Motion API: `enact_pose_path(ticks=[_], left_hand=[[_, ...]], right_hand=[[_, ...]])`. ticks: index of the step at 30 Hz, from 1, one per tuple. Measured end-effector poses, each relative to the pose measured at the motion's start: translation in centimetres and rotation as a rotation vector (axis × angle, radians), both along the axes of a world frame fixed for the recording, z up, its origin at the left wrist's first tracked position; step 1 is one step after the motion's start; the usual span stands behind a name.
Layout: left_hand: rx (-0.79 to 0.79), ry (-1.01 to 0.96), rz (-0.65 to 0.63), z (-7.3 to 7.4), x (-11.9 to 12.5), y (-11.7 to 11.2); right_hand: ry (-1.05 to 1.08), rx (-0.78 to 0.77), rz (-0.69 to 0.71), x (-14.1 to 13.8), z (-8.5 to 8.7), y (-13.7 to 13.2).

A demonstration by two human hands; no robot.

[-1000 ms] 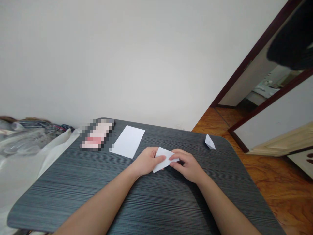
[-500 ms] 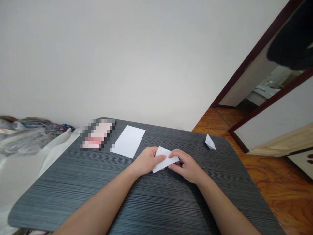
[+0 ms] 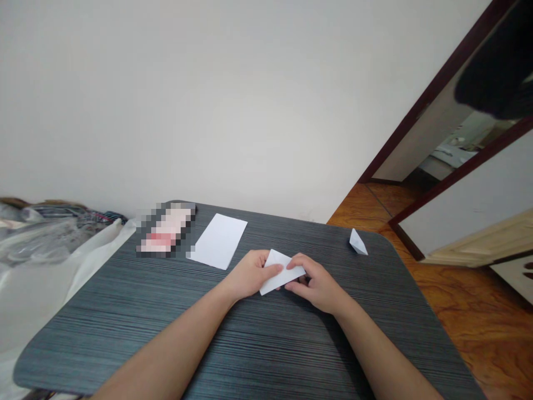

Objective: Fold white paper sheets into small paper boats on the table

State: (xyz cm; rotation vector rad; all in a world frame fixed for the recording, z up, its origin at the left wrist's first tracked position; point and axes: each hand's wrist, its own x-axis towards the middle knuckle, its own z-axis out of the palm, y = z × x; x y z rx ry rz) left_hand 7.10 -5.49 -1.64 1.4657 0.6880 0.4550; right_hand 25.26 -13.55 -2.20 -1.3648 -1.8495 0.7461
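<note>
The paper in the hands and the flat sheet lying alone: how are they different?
The held paper is folded and looks smaller; the loose sheet is a flat, longer rectangle. The held paper is pinched between the left hand and right hand; the loose sheet is touched by nobody and lies farther back on the table. Both are plain white.

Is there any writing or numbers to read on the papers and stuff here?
No readable text. The folded paper held by the left hand and right hand looks blank; so do the flat white sheet and the small folded shape. The pixelated object beside the sheet is too blurred to read.
</note>
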Motion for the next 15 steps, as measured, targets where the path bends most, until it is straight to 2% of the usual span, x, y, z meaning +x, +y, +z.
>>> enact_pose_path(ticks=[15], left_hand=[[-0.012, 0.003, 0.004, 0.0, 0.01, -0.09]], right_hand=[[-0.001, -0.002, -0.009, -0.23, -0.05, 0.02]])
